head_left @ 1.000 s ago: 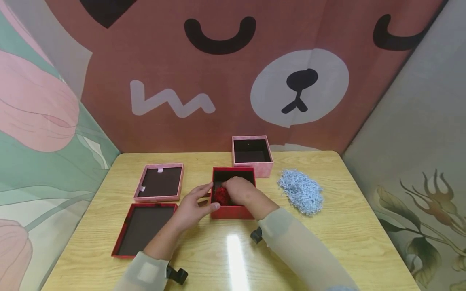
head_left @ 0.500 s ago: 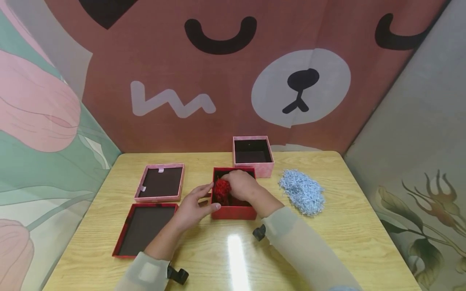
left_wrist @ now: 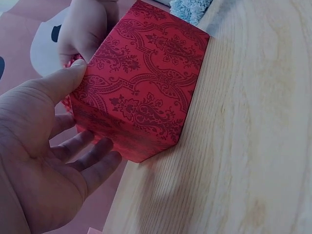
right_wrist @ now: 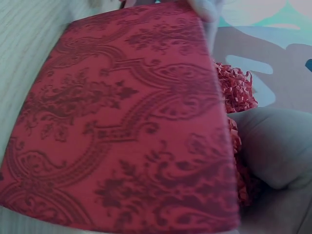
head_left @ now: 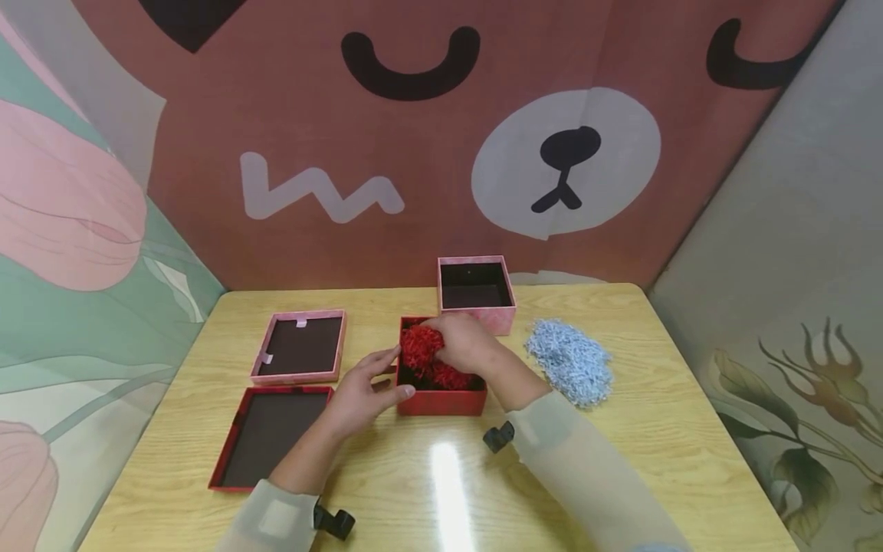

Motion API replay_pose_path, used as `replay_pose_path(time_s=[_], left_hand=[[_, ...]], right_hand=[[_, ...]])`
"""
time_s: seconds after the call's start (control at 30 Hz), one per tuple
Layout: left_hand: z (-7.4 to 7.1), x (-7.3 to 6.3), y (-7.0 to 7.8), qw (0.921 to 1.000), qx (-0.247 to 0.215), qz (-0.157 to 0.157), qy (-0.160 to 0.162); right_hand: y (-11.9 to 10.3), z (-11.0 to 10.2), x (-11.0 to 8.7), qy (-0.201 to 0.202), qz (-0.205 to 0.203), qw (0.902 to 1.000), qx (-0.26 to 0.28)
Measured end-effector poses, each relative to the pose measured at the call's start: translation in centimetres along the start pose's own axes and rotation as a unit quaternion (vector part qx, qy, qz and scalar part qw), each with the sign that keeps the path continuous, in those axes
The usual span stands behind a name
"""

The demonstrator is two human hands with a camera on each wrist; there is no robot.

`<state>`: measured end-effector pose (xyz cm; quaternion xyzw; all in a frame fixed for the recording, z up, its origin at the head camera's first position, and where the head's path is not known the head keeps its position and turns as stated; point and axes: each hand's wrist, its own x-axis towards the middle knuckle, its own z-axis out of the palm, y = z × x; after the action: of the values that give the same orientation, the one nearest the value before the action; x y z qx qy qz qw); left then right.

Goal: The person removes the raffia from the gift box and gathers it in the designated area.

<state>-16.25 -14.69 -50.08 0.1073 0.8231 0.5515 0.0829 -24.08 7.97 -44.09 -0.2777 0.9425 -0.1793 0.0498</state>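
A red patterned box [head_left: 444, 403] stands with its opening up at the middle of the table. My left hand [head_left: 362, 395] touches its left side; in the left wrist view the thumb lies on the box edge and the other fingers extend loosely beside the wall. Red shredded paper [head_left: 421, 346] bulges up at the box's left back corner, and more lies lower inside. My right hand [head_left: 467, 346] reaches over the box from the right and grips the upper clump, its fingertips partly hidden. The right wrist view shows the paper [right_wrist: 236, 87] above the rim beside that hand.
A pink open box [head_left: 477, 313] stands behind the red one. To the right lies a pile of blue shredded paper [head_left: 571, 364]. On the left are a pink lid [head_left: 303, 346] and a red lid [head_left: 272, 437], both inner side up.
The right hand has risen and drawn the red shredded paper up from low in the box to the rim, so more of it shows. The left hand stays at the box's side.
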Motion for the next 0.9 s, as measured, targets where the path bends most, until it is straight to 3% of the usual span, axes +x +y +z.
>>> replay_pose_path(time_s=[0.5, 0.9], left_hand=[[0.0, 0.2, -0.1, 1.0, -0.001, -0.008, -0.003], [-0.1, 0.1, 0.0, 0.9999, -0.001, -0.01, -0.001]], right_hand=[[0.4, -4.3, -2.4, 0.042, 0.027, 0.9967, 0.064], [2.2, -6.0, -4.7, 0.069, 0.062, 0.9873, 0.129]])
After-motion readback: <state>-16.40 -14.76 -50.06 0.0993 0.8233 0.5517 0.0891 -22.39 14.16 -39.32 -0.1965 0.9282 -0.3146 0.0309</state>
